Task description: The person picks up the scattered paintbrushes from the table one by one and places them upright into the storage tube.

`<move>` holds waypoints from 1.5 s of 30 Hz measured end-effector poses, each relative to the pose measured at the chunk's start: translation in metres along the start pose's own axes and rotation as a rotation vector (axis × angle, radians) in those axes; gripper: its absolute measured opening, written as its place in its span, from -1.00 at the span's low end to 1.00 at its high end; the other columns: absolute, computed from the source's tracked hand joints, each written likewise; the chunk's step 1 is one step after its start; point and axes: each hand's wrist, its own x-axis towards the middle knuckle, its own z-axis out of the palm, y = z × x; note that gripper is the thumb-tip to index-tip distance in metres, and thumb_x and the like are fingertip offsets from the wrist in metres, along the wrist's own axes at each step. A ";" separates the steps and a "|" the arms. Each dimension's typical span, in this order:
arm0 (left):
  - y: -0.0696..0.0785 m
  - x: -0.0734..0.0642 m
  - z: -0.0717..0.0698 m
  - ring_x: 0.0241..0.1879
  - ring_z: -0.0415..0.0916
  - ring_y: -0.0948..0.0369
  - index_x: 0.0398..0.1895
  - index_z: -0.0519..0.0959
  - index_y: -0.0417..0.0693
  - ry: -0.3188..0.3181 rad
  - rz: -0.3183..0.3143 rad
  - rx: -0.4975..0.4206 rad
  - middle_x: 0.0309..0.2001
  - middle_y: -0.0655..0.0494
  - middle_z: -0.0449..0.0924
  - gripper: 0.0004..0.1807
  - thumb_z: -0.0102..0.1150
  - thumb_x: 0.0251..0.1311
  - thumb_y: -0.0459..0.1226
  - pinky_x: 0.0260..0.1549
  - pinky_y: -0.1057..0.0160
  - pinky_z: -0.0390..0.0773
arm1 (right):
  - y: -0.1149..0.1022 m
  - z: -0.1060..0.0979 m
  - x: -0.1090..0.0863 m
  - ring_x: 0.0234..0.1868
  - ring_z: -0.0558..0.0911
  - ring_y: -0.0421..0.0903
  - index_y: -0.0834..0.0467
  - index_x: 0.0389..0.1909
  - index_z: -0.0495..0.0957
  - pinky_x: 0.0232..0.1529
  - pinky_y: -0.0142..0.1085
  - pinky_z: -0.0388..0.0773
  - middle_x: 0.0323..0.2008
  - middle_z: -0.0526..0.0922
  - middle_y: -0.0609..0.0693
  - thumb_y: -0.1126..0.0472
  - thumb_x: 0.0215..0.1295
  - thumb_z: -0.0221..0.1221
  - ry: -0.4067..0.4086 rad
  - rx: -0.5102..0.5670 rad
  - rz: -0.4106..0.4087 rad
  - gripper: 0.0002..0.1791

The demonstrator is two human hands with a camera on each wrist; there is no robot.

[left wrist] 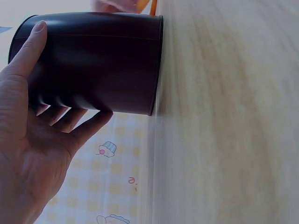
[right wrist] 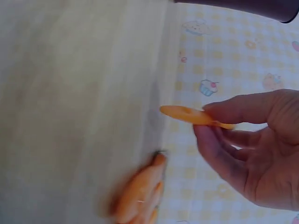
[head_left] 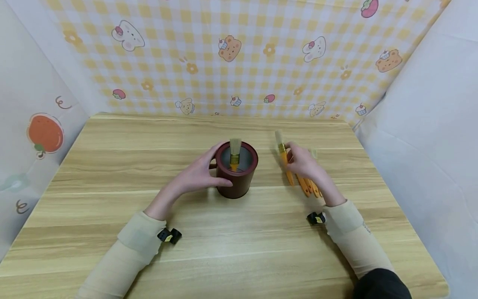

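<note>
A dark brown cylindrical canister (head_left: pixel 240 185) with a handle stands upright on the table. My left hand (head_left: pixel 194 175) holds its left side, with the thumb on the near wall and the fingers (left wrist: pixel 91 126) round the opposite side in the left wrist view. Inside it leans a paintbrush (head_left: pixel 235 148), pale bristles up, its lower handle hidden. To the right, my right hand (head_left: pixel 303 161) pinches another paintbrush (head_left: pixel 282 153) between thumb and fingertips, bristles pointing up. Its orange handle (right wrist: pixel 184 114) shows above the table in the right wrist view.
Several more orange-handled paintbrushes (head_left: pixel 307 186) lie on the wooden table (head_left: pixel 231 257) beneath my right hand, partly covered by it. A yellow checked cloth (head_left: pixel 261 74) hangs along the back edge. Pale walls (head_left: pixel 422 137) flank both sides.
</note>
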 end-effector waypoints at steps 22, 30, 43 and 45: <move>-0.003 -0.003 0.000 0.49 0.28 0.11 0.61 0.02 0.52 -0.013 -0.018 -0.012 0.54 0.19 0.24 0.20 0.64 -0.02 -0.04 0.42 -0.09 0.46 | -0.088 -0.028 -0.023 -0.28 0.71 -0.14 0.03 0.12 0.27 -0.32 -0.19 0.81 -0.26 0.57 -0.01 0.47 0.37 0.19 0.591 0.814 -0.377 -0.54; -0.002 -0.003 0.000 0.50 0.28 0.11 0.61 0.01 0.54 -0.002 -0.028 0.008 0.54 0.20 0.24 0.20 0.63 -0.02 -0.02 0.43 -0.12 0.45 | -0.107 -0.014 -0.022 -0.25 0.74 -0.17 0.16 0.19 0.27 -0.25 -0.16 0.81 -0.16 0.66 0.05 0.46 0.38 0.22 0.477 0.766 -0.415 -0.53; -0.001 0.000 0.000 0.50 0.28 0.14 0.60 0.00 0.57 -0.009 -0.013 -0.015 0.54 0.24 0.22 0.19 0.63 -0.01 -0.03 0.42 -0.09 0.46 | -0.108 0.002 -0.016 -0.16 0.76 0.04 0.29 0.04 0.40 -0.16 -0.11 0.78 -0.22 0.74 0.18 0.33 0.36 0.30 0.402 0.323 -0.391 -0.66; -0.001 0.000 0.000 0.50 0.28 0.14 0.60 0.00 0.57 -0.008 -0.006 -0.017 0.54 0.24 0.22 0.19 0.63 -0.01 -0.03 0.42 -0.09 0.47 | -0.108 0.003 -0.016 -0.16 0.77 0.03 0.26 0.04 0.41 -0.13 -0.10 0.78 -0.20 0.75 0.16 0.31 0.36 0.31 0.394 0.304 -0.386 -0.66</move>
